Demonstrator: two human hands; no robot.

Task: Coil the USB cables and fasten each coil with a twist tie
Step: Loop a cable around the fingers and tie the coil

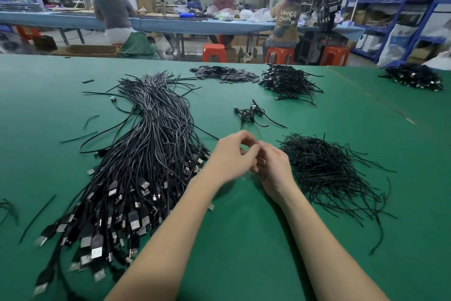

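While both hands, the left hand (pixel 233 156) and right hand (pixel 273 169), meet with fingers curled, whether they pinch anything cannot be told; the cable bundle (pixel 146 154) lies left; a far shirt (pixel 286 17) reads "UNKNOWN"

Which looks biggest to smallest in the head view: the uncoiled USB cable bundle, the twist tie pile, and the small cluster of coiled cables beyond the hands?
1. Uncoiled USB cable bundle, clearly largest.
2. Twist tie pile.
3. Small cluster of coiled cables, though it lies farther from the camera.
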